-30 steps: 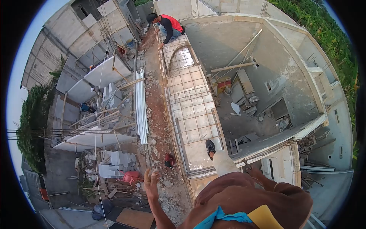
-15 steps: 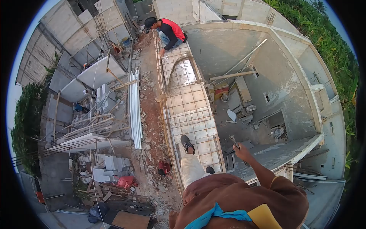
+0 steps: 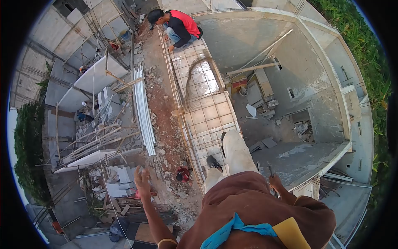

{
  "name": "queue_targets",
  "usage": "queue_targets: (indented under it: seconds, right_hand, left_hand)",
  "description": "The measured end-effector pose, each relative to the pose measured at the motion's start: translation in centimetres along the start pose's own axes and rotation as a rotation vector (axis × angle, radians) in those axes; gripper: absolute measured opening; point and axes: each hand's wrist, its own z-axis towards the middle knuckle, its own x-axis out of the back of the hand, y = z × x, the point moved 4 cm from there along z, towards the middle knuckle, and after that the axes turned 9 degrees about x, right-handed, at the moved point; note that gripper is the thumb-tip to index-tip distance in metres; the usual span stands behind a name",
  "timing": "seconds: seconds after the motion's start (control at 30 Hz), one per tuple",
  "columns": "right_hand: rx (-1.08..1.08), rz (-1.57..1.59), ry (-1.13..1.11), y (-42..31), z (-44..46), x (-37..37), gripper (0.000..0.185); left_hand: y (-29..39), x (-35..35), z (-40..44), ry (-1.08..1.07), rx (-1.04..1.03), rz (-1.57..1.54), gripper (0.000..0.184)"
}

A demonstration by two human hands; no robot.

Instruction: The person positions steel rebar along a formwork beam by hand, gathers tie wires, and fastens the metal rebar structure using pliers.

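Note:
My left hand [image 3: 143,182] is raised at the lower left, its fingers apart and nothing in it, above the rubble strip. On the right, my right hand [image 3: 275,181] is closed round a thin dark tool [image 3: 270,169], which points upward beside my hip; its exact kind is hard to make out. Below me a rebar grid [image 3: 210,112] lies over the pale formwork deck, and my dark shoes [image 3: 214,162] stand on it. A bent dark rod or cable [image 3: 189,79] curves across the far part of the grid.
A person in red and black [image 3: 184,29] crouches at the deck's far end. To the right, the deck drops to a walled room [image 3: 265,137]. White profiles [image 3: 143,112] lie left beside the rubble strip [image 3: 163,124]. Another person [image 3: 182,174] is low down beside the deck.
I have moved forward along the deck, and my feet have changed places. My left hand has come back into view, raised. The right hand, still holding the tool, has dropped closer to my body.

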Motion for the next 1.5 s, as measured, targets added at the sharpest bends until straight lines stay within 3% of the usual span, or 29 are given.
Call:
queue_targets:
  seconds: [0.13, 0.2, 0.23, 0.33, 0.37, 0.4, 0.47, 0.53, 0.67, 0.73, 0.87, 0.9, 0.93, 0.97, 1.07, 1.13, 1.2, 1.23, 1.33, 1.5]
  right_hand:
    - [-0.151, 0.087, -0.022, -6.3, 1.5, -0.8, 0.026]
    - [-0.153, -0.157, -0.103, -14.2, 2.9, -0.8, 0.026]
    - [-0.131, -0.252, -0.234, -15.5, 6.0, -1.1, 0.034]
    - [0.206, -0.545, -0.192, -22.7, 16.3, -1.7, 0.041]
    - [0.242, -0.645, -0.17, -25.8, 17.9, -1.5, 0.042]
    - [0.257, -0.545, -0.156, -26.9, 19.4, -1.4, 0.04]
    - [0.333, -0.453, -0.108, -34.9, 25.7, -1.4, 0.039]
    - [0.167, -0.102, -0.095, -43.2, 24.6, -1.2, 0.036]
    - [0.391, -0.337, -0.023, -48.1, 26.0, -4.6, 0.03]
    - [0.413, -0.517, -0.082, -47.3, 25.9, -7.7, 0.031]
    - [0.605, -0.763, -0.161, -45.4, 27.1, -13.2, 0.035]
    - [0.555, -0.782, -0.169, -44.5, 27.2, -12.9, 0.035]
    - [0.47, -0.656, -0.069, -42.8, 28.2, -12.5, 0.029]
    - [0.371, -0.534, 0.025, -41.3, 28.8, -12.3, 0.022]
    - [0.301, -0.56, 0.004, -42.0, 29.9, -13.0, 0.022]
    - [0.256, -0.569, -0.02, -41.8, 30.3, -13.2, 0.022]
    - [0.209, -0.578, -0.041, -41.4, 30.5, -13.3, 0.022]
    - [0.203, -0.58, -0.039, -41.3, 30.5, -13.2, 0.022]
    - [0.225, -0.557, -0.057, -41.3, 30.5, -13.3, 0.022]
    - [0.302, -0.505, -0.051, -42.2, 30.5, -13.5, 0.023]
  left_hand:
    - [8.1, -6.5, 8.7, -0.04, -0.057, 0.037, 0.05]
    - [9.1, -10.0, 11.7, -0.081, -0.043, -0.05, 0.051]
    - [9.5, -12.4, 13.0, -0.104, -0.004, -0.123, 0.049]
    - [9.2, -19.6, 18.5, -0.132, 0.115, -0.211, 0.045]
    - [7.3, -21.5, 19.5, -0.136, 0.256, -0.252, 0.043]
    - [6.0, -22.5, 20.0, -0.13, 0.397, -0.291, 0.041]
    - [5.8, -26.1, 24.3, -0.109, 0.439, -0.248, 0.04]
    - [4.4, -28.9, 28.6, -0.091, 0.51, -0.187, 0.038]
    - [0.4, -37.5, 42.4, -0.135, 0.378, -0.079, 0.037]
    - [-1.5, -42.9, 50.3, -0.204, 0.284, -0.046, 0.042]
    - [-8.1, -53.9, 67.3, -0.178, 0.071, 0.473, 0.043]
    - [-7.6, -57.0, 69.6, -0.2, 0.114, 0.406, 0.055]
    - [-9.3, -59.7, 73.0, -0.153, -0.002, 0.441, 0.072]
    - [-11.5, -62.3, 75.6, -0.148, -0.027, 0.456, 0.079]
    - [-15.2, -68.8, 79.9, -0.102, -0.126, 0.526, 0.094]
    - [-17.4, -71.3, 80.5, -0.096, -0.072, 0.572, 0.093]
    - [-18.5, -72.2, 80.4, -0.168, 0.061, 0.902, 0.083]
    - [-18.5, -72.0, 81.3, -0.232, 0.109, 0.898, 0.064]
    - [-13.8, -70.2, 79.7, -0.241, -0.102, 0.92, 0.048]
    - [-6.2, -66.1, 68.8, -0.186, -0.131, 0.614, 0.038]
